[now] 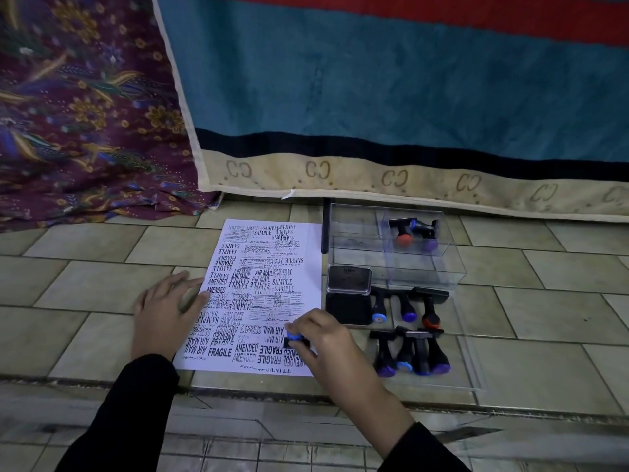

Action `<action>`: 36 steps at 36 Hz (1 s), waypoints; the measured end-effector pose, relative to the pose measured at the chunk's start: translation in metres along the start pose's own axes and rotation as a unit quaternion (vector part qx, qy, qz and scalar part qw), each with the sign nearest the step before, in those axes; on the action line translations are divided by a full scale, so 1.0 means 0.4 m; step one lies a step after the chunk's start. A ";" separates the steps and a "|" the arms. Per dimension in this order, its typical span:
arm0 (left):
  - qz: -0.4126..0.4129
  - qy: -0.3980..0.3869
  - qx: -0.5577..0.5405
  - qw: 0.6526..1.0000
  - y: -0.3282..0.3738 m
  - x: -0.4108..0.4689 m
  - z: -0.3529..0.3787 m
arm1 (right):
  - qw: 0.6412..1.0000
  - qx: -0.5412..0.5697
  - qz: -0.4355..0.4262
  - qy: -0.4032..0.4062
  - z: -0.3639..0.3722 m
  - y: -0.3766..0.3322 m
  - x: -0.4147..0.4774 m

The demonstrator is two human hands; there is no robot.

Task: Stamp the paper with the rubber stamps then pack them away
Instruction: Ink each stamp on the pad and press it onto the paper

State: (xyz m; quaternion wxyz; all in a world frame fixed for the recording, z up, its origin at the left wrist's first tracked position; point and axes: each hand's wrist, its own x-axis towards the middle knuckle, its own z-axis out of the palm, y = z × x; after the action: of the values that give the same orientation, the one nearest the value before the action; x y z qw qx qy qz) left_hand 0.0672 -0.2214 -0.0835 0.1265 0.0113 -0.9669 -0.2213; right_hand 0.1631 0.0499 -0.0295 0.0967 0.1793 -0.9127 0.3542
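We press our flat, relaxed left hand (166,310) on the smooth white paper (262,294). Our right hand (323,338) grips a blue-knobbed rubber stamp (293,336) against it.

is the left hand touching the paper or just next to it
Touching. The head view shows the left hand with its straight fingers lying over the left edge of the paper; no gap shows between them.

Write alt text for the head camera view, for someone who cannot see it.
A right hand holds a blue-topped stamp on a paper crowded with stamped words, while the left hand lies flat on its left edge. To the right on the tiled floor lie an ink pad, more stamps and a clear box.
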 end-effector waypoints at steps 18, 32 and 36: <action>-0.002 0.003 -0.005 1.000 0.004 -0.001 0.000 | 0.985 0.037 0.087 0.146 -0.145 0.058 0.026; 0.005 0.005 -0.004 1.000 -0.001 -0.002 0.000 | 0.989 -0.030 0.094 0.109 -0.131 0.095 0.001; 0.001 -0.004 -0.008 1.000 0.001 -0.005 0.000 | 0.990 -0.048 0.093 0.097 -0.132 0.092 0.012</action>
State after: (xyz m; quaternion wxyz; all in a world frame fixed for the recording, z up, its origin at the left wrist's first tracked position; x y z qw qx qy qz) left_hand 0.0689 -0.2209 -0.0839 0.1228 0.0083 -0.9657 -0.2287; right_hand 0.1467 0.1100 -0.0121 0.1601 0.0536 -0.9277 0.3329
